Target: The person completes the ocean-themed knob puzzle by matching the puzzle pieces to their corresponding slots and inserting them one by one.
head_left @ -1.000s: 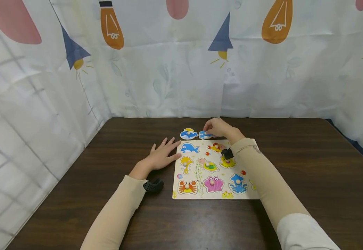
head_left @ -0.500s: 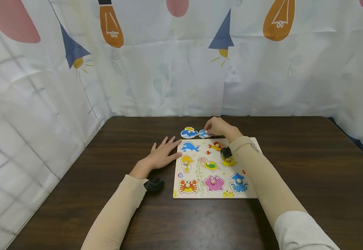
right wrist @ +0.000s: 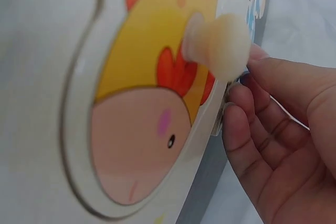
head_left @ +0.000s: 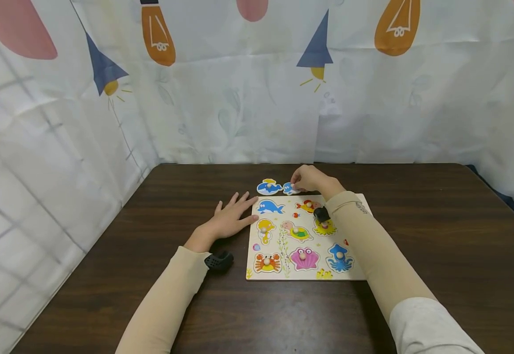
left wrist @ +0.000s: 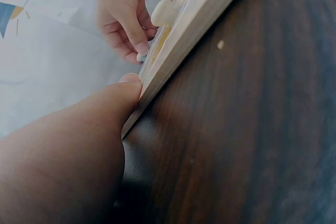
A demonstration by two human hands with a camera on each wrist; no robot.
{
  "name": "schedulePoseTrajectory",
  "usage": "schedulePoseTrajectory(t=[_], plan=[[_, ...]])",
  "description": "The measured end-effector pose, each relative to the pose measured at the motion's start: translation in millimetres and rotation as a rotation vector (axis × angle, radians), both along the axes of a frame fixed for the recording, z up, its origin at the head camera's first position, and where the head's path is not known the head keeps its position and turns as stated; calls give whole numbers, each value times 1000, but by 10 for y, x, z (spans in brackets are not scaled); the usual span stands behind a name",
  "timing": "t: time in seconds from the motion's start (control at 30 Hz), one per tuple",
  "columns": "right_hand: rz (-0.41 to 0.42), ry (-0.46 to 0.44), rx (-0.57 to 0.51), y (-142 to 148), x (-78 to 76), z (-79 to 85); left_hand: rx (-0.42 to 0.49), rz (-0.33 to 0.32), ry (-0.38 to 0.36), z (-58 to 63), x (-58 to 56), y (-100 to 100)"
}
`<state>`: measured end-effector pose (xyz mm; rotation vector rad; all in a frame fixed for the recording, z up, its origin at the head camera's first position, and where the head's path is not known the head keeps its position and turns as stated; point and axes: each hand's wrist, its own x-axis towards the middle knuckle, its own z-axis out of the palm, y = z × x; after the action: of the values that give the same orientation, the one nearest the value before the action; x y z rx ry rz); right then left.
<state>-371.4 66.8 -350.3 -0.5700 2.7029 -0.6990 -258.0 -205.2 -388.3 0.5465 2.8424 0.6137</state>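
A wooden peg puzzle board (head_left: 285, 246) with sea-animal pieces lies on the table. My left hand (head_left: 227, 219) rests with fingers spread at its left edge; in the left wrist view the thumb (left wrist: 128, 85) touches the board's side. Beyond the far edge, my right hand (head_left: 308, 178) pinches the knob of a blue puzzle piece (head_left: 288, 188), which the fingers partly cover. A blue whale piece (head_left: 269, 187) lies to its left. The dolphin picture (head_left: 270, 206) on the board shows no knob. In the right wrist view, a fish piece (right wrist: 152, 103) with a round knob stands large beside the right hand.
Seahorse (head_left: 265, 231), turtle (head_left: 297, 231), crab (head_left: 267, 263), pink shell (head_left: 304, 258) and blue squid (head_left: 340, 258) pieces sit in the board. My right forearm (head_left: 372, 241) covers the board's right side. The dark table (head_left: 106, 255) meets a patterned curtain (head_left: 257, 118) behind.
The head view has shifted slightly. Both hands stay in place, the right one keeping its pinch on the blue puzzle piece.
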Motion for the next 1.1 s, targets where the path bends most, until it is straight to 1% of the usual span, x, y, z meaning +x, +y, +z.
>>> schedulePoseTrajectory(t=[0.13, 0.37, 0.47, 0.73, 1.1], plan=[[14, 24, 9, 21, 40, 29, -2, 0, 0, 10, 9, 11], [18, 45, -3, 84, 40, 52, 6, 1, -1, 7, 9, 11], [30, 66, -10, 110, 65, 85, 5, 0, -4, 17, 14, 15], [69, 111, -53, 110, 132, 154, -3, 0, 0, 7, 10, 8], [94, 146, -62, 116, 242, 147, -1, -3, 9, 5, 13, 5]])
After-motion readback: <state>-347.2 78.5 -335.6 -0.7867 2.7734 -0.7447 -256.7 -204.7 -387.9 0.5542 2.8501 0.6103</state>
